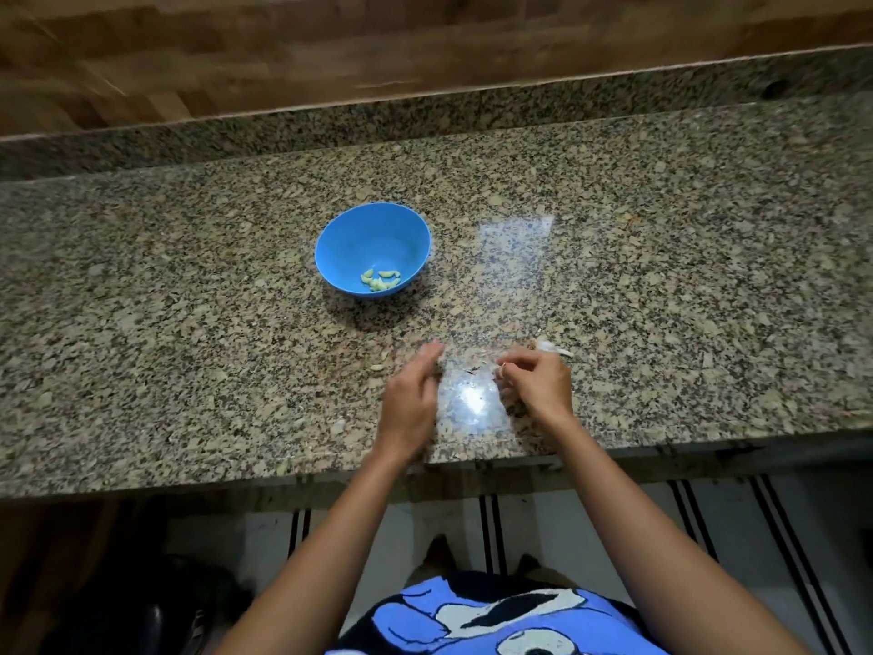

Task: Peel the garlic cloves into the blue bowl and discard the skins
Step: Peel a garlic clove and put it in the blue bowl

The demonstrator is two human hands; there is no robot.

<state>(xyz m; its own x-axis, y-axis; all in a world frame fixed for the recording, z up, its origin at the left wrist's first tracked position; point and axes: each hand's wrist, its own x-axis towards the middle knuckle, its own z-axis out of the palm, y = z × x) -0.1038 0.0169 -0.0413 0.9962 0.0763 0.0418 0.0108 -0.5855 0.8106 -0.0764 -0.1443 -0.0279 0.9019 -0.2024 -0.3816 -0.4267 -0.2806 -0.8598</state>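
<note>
A blue bowl [373, 229] stands on the granite counter [189, 323] with several peeled pale-green garlic cloves [380, 279] in its bottom. My left hand [410, 399] hovers near the counter's front edge, blurred, fingers relaxed and holding nothing I can see. A loose peeled clove [376, 367] lies just left of its fingers. My right hand [536, 382] pinches a small pale bit, a clove or skin [501, 369], between thumb and fingertips. White garlic skins [555, 348] lie on the counter just behind the right hand.
A raised granite ledge [425, 115] and a wooden wall [330, 44] close off the back. The counter's front edge [283, 470] runs just below my wrists. Small skin flakes [472, 368] lie between my hands.
</note>
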